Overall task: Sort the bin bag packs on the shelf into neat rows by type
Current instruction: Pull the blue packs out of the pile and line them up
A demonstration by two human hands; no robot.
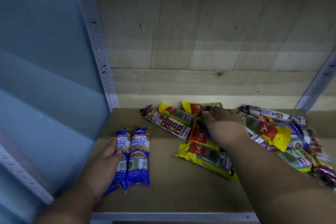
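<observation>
Packs lie in two groups on your shelf point(167, 196). Near left, two blue packs point(139, 156) sit side by side, upright in the view, and your left hand point(106, 167) rests on the left one, thumb laid across its face, fingers hidden behind it. Far right, a loose heap point(269, 132) of yellow, white and purple packs overlaps at mixed angles. Your right hand point(221, 120) reaches into it, fingers curled down onto a yellow pack point(195, 108); you cannot tell whether it grips.
</observation>
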